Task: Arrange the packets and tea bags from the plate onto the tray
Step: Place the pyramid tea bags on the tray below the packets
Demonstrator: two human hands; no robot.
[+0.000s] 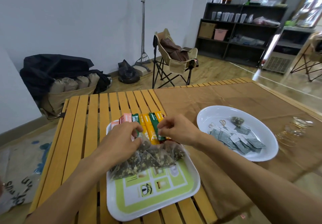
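Observation:
A white tray (190, 189) with a green picture panel lies on the slatted wooden table. Across its far end sits a row of stick packets (148, 128) in pink, red, green and orange. Several clear pyramid tea bags (153, 157) are piled in its middle. My left hand (122, 138) pinches the top of one pyramid tea bag beside the row. My right hand (176, 129) pinches the lower end of a green stick packet (156, 128). To the right, a white oval plate (216, 114) holds several grey tagged tea bags (242, 142) and one small pyramid bag (237, 121).
A brown cloth (226, 98) covers the table's right half, under the plate. Crumpled clear plastic (296, 128) lies right of the plate. Beyond the table stand a folding chair (174, 58), dark bags on the floor and a black shelf unit (244, 32).

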